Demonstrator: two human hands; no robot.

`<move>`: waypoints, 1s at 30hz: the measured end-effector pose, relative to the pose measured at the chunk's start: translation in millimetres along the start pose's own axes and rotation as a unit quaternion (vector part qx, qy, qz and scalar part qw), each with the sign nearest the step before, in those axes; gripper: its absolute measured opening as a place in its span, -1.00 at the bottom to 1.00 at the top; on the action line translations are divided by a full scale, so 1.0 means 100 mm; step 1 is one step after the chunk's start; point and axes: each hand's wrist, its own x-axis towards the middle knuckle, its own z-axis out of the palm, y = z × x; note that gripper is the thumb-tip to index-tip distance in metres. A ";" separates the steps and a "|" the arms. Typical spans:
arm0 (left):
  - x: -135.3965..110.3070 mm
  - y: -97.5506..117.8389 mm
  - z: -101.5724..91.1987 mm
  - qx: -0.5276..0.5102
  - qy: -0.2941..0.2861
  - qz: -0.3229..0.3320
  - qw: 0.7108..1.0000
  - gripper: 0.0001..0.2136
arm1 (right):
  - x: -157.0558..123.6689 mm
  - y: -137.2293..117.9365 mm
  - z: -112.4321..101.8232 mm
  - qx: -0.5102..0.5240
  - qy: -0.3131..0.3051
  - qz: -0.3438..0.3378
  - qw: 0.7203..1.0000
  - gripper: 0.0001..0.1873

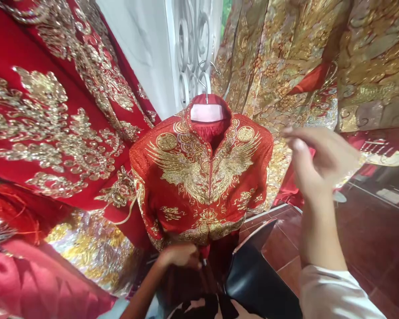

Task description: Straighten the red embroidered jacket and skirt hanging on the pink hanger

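Observation:
A red jacket (182, 206) with gold wing-shaped embroidery and round gold emblems hangs upright in front of me on a hanger (206, 84) with a metal hook. Its standing collar is open at the top, showing a pale label (206, 112). My left hand (182, 256) is closed at the jacket's front hem, fingers curled at its lower edge. Raised in the air to the right of the jacket, apart from it, is my right hand (324, 157). Its thumb and forefinger are drawn close together in a pinch; anything between them is too small or blurred to make out.
Red cloth with gold sequins (46, 110) hangs at the left, above pink pleated fabric (43, 283). Gold brocade garments (279, 57) fill the upper right. Behind the hanger stands white scrolled metalwork (183, 44). A black glossy surface (252, 270) lies below, over red floor tiles (287, 235).

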 end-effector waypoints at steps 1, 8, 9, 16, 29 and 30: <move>-0.12 0.25 -0.18 0.028 0.049 0.046 0.997 -0.71 | 0.13 0.16 0.09 -0.016 0.003 -0.003 1.000 -0.73; -0.49 1.93 -1.58 0.363 0.529 0.246 0.726 -0.57 | 0.45 1.08 0.63 0.146 -0.130 0.074 0.978 -0.45; -0.46 2.01 -1.74 0.388 0.535 0.216 0.718 -0.55 | 0.44 1.12 0.66 0.168 -0.115 0.095 0.974 -0.43; -0.36 1.86 -2.37 0.260 0.405 0.194 0.855 -0.49 | 0.35 1.27 0.75 0.363 -0.125 0.305 0.872 -0.40; -0.22 2.42 -2.28 0.297 0.395 0.207 0.844 -0.69 | 0.94 0.48 0.82 0.141 -0.220 0.005 0.965 -0.61; -0.23 2.41 -2.27 0.295 0.397 0.201 0.846 -0.65 | 0.93 0.50 0.85 0.152 -0.215 0.012 0.965 -0.60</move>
